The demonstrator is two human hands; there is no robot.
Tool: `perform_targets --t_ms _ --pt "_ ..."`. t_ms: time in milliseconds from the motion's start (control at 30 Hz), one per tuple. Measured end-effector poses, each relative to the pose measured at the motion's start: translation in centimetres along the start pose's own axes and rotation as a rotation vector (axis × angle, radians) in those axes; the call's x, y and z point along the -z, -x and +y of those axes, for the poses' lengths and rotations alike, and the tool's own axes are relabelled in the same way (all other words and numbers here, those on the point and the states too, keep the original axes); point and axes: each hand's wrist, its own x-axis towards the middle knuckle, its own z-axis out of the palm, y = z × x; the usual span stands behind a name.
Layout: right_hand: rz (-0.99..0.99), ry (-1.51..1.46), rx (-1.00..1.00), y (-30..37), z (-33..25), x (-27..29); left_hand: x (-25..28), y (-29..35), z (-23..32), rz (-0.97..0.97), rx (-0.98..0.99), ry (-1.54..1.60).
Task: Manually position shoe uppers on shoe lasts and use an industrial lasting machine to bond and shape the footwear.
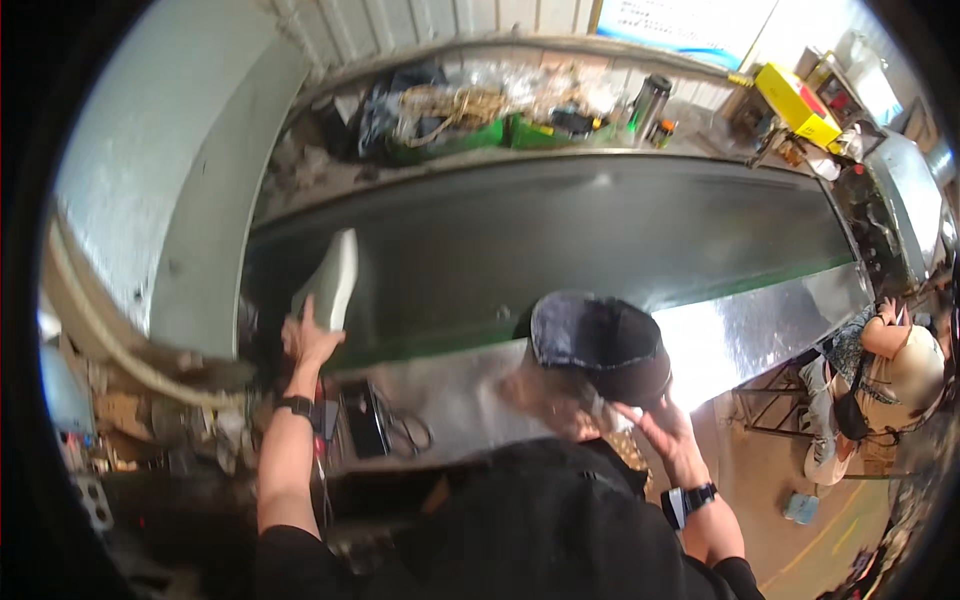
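My left hand (312, 343) reaches over the left part of a dark conveyor belt (600, 225). Its fingers are round the near end of a pale shoe sole (340, 275), which points away from me. Close to my body, my right hand (665, 432) grips a dark boot (640, 355) from below on its right side. The boot's wide opening faces up and shows a grey, fleecy-looking lining. Its lower part blurs against the shiny metal ledge (470, 385), so its foot end is hard to make out.
Behind the belt, a shelf bears green trays (450, 142) of stringy material and a steel flask (650, 103). A yellow box (797, 105) is at the far right. Large grey machine housing (200, 170) bounds the left. A seated person (870, 380) works at right.
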Motion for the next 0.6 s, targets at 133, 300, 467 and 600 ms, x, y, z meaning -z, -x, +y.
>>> perform_targets --t_ms 133,300,467,600 --pt "0.16 -0.103 -0.041 0.0 -0.7 2.7 3.2 12.2 7.7 0.404 -0.7 0.062" --pt "0.212 -0.026 0.004 -0.8 -1.9 3.6 0.9 26.1 17.7 0.367 -1.137 0.164" --pt "0.248 0.119 0.102 -1.0 -3.6 3.0 -4.7 35.3 22.4 0.525 -1.412 0.179" --pt "0.146 0.114 0.262 1.2 -5.8 1.1 -4.8 36.6 24.2 -0.084 -1.462 0.25"
